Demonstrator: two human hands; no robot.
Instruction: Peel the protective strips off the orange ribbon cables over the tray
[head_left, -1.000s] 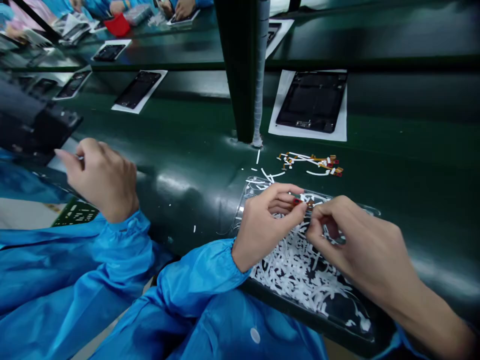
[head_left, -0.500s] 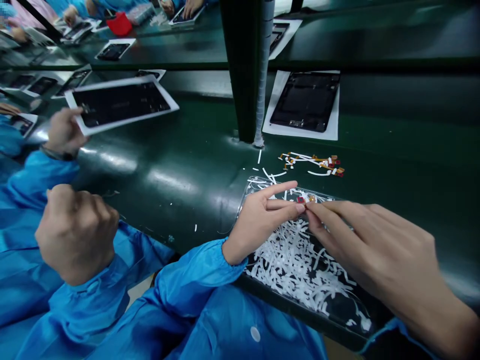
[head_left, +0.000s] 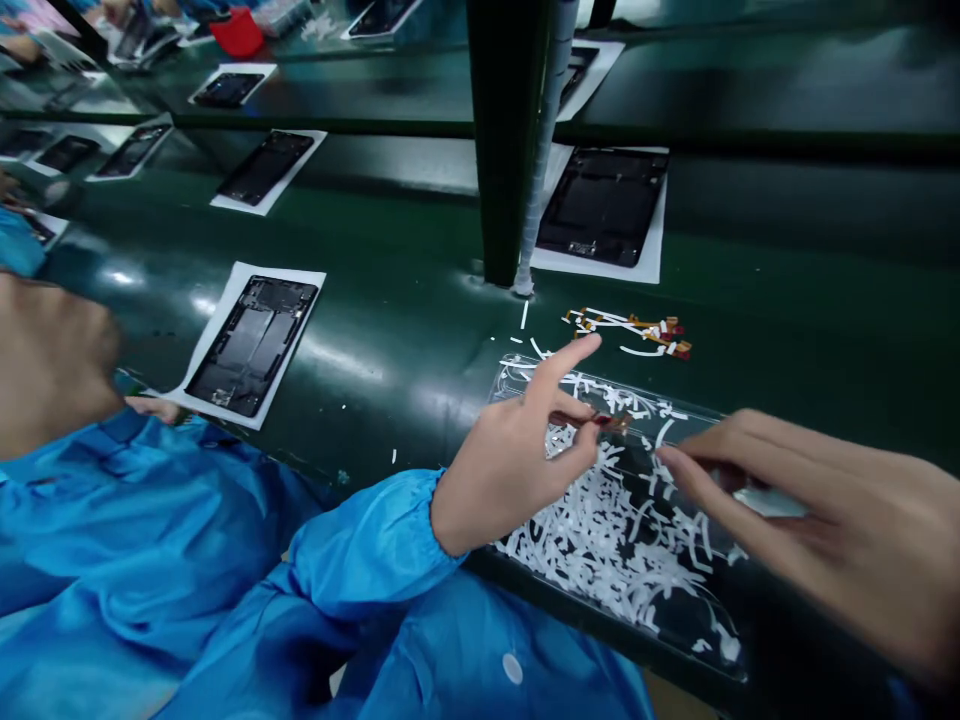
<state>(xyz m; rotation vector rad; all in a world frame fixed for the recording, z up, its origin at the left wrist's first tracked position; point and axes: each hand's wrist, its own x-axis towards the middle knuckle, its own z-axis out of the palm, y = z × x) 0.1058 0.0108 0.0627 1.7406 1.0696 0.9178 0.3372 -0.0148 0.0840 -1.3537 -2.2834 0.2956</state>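
My left hand (head_left: pixel 517 455) is closed in a pinch on a small flex cable with a red and orange end (head_left: pixel 609 422), its index finger sticking up. It hovers over a clear plastic tray (head_left: pixel 679 408) full of white paper strips (head_left: pixel 600 525). My right hand (head_left: pixel 817 520) is a short way to the right over the same tray. Its fingers are pressed together and point left; what they hold is unclear. A small heap of orange and white flex cables (head_left: pixel 630 330) lies just beyond the tray.
The surface is a dark green conveyor belt (head_left: pixel 405 290) with a green post (head_left: pixel 501 140) rising behind the tray. Black tablet shells on white sheets lie at left (head_left: pixel 251 340), behind the post (head_left: pixel 604 205) and further back. A co-worker's hand (head_left: pixel 52 360) and blue sleeve (head_left: pixel 150 540) fill the left.
My hands have come apart; the right one drew back to the right. The co-worker set a tablet shell on its sheet down on the belt at left and pulled the hand back.
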